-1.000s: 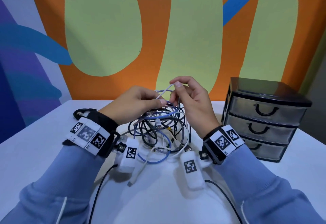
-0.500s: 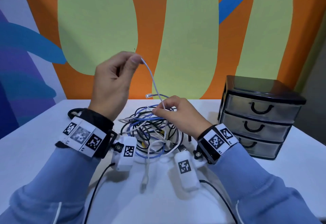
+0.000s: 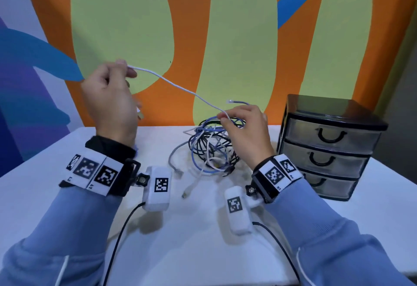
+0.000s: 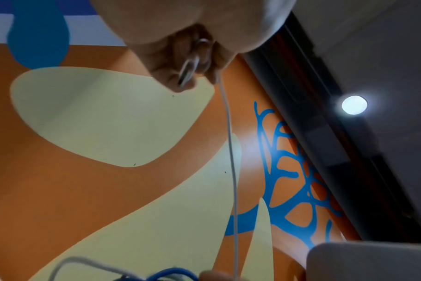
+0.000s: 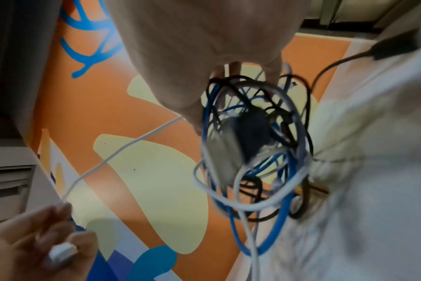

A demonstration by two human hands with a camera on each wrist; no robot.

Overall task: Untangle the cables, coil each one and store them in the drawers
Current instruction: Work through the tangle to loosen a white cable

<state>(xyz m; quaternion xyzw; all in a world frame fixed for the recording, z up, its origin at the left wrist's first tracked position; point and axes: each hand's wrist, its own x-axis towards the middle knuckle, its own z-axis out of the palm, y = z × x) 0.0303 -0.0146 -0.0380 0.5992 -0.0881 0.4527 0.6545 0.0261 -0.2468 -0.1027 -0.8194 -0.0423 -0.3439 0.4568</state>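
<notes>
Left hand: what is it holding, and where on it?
The left hand pinches the thin white cable near its plug end, the plug resting in the palm.

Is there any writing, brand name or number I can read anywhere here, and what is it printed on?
No readable words, brands or numbers appear.
Left wristband: black-and-white square code patterns, no letters; tiny marks below them are too small to read.
Right wristband: the same kind of code squares; small marks unreadable.
White wrist camera units: one code square each, no text.
Drawer unit: no label visible.
Cables: no legible print.
</notes>
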